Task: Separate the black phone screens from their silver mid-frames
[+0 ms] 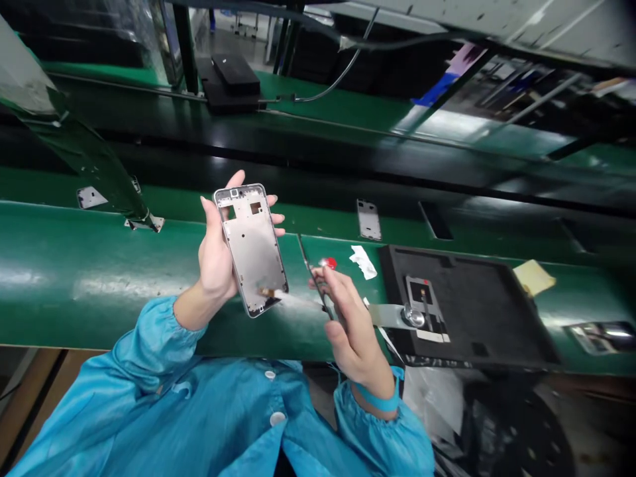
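Observation:
My left hand (pixel 214 255) is closed round the edges of a silver phone frame (pixel 256 248), which is tilted with its inner metal face towards me. Fingertips show past its right edge and top. In my right hand (pixel 355 331) a thin dark phone-sized panel (pixel 309 268) is gripped by its sides and seen almost edge-on. From it a blurred pale strip (pixel 298 300) with a copper-coloured end reaches over the lower part of the frame. I cannot tell whether the strip touches it. A blue band circles my right wrist.
Right of my hands lies a black foam tray (pixel 481 298) with a small metal plate (pixel 427 308) and a round metal knob (pixel 413 317). White paper (pixel 363 262) and a red piece (pixel 328 263) lie nearby. Behind, another phone frame (pixel 368 220) and a dark panel (pixel 436 220) rest near the belt. A green post (pixel 102 156) stands left.

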The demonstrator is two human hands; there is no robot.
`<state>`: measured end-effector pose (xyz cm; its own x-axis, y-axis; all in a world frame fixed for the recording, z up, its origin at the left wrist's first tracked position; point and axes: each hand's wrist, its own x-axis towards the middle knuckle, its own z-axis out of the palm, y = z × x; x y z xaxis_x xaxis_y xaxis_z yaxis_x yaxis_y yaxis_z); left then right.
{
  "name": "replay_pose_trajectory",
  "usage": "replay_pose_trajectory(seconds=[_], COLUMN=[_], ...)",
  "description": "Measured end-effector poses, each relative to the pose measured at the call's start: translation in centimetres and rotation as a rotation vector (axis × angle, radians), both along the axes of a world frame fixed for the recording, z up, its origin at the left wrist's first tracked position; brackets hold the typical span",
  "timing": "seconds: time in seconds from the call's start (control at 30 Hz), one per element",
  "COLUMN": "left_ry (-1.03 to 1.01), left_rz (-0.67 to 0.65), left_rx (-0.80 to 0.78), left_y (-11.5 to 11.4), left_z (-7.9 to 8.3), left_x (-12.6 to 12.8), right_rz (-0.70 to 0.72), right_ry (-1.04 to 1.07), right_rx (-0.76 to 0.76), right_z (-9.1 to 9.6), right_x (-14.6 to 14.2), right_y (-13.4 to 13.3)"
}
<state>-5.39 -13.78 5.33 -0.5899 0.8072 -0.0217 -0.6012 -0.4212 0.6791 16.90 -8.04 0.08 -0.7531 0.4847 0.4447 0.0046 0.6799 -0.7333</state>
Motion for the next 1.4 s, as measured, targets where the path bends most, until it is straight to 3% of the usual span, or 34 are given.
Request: replay_pose_trajectory(seconds=[0.23, 0.47, 0.67, 0.77, 0.9, 1.13, 1.4], left_ry=[0.2, 0.298, 0.543, 0.602, 0.616, 0.621, 0.462], left_rz=[0.084, 0.052, -0.055, -0.085, -0.044, -0.008, -0.043], left_rx=[0.019, 0.0, 0.079, 0.025, -0.026, -0.052, -0.014], left_y=[-0.2, -0.7, -1.1, -1.2, -1.1, -0.8, -0.7], left_z=[-0.9, -1.0, -2.5, -2.9, -3.4, -3.7, -4.5], left_x=[-0.7, -1.1, -1.9, -2.4, -2.5, -2.6, 0.1], right_rz=[-0.029, -0.033, -0.071, -0.112, -0.08, -0.055, -0.124], right_ry=[-0.072, -0.08, 0.074, 0.145, 0.153, 0.175, 0.125], right_rx=[0.019, -0.015, -0.285, -0.457, -0.541, -0.521, -0.22], right_z=[0.2, 0.4, -1.6, -2.8, -3.3, -3.8, -6.0], right_x=[0.6, -0.2, -3.4, -5.1, -6.3, -7.1, -8.0], right_y=[0.4, 0.4, -1.0, -1.8, -2.3, -2.0, -1.8])
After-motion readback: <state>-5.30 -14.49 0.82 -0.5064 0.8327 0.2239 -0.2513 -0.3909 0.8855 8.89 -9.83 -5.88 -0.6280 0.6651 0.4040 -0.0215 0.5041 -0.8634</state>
